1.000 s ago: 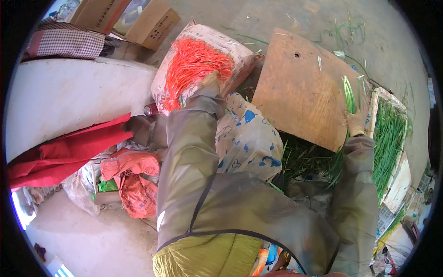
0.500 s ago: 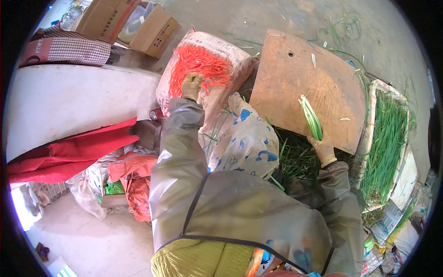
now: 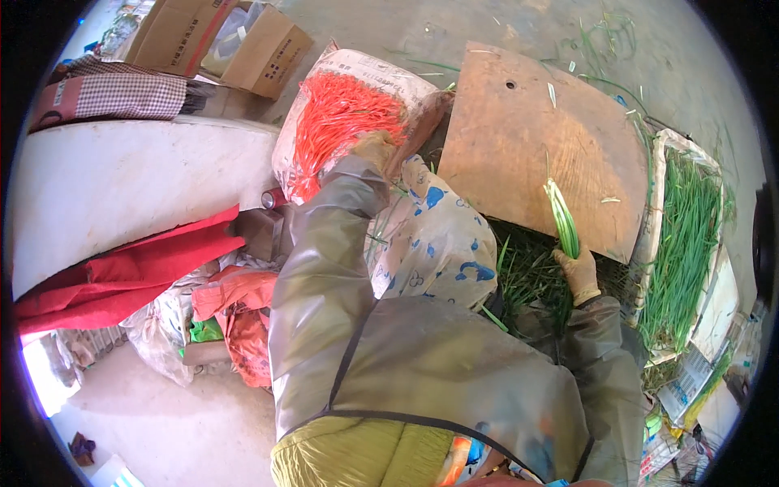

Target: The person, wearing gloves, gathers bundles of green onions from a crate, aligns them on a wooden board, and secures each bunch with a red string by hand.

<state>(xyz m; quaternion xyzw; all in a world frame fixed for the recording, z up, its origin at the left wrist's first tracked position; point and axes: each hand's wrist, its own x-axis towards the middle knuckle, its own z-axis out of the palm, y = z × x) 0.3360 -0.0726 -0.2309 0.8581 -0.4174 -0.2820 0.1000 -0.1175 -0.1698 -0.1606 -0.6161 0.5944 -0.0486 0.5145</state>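
My gloved left hand (image 3: 375, 150) is at the lower right edge of a heap of red plastic ties (image 3: 345, 118); blur hides whether its fingers grip any strands. The ties lie spread over a full, pale printed sack (image 3: 402, 81). On the right, my gloved right hand (image 3: 578, 274) is closed round a bunch of chives (image 3: 561, 215), its white stalk ends pointing up and away over a brown wooden board (image 3: 519, 122). Below the near edge of the board, dark green leaves (image 3: 523, 272) lie beside my right hand.
A long crate of chives (image 3: 680, 243) stands at the far right. A white plastic bag with blue prints (image 3: 442, 235) lies between my arms. To the left are a white tabletop (image 3: 138, 178), red cloth (image 3: 130, 268) and an open cardboard box (image 3: 268, 57). Loose leaves litter the floor.
My left hand has shifted right and slightly nearer along the red ties, and some strands now trail at the left. My right hand has moved slightly right and nearer with the chives.
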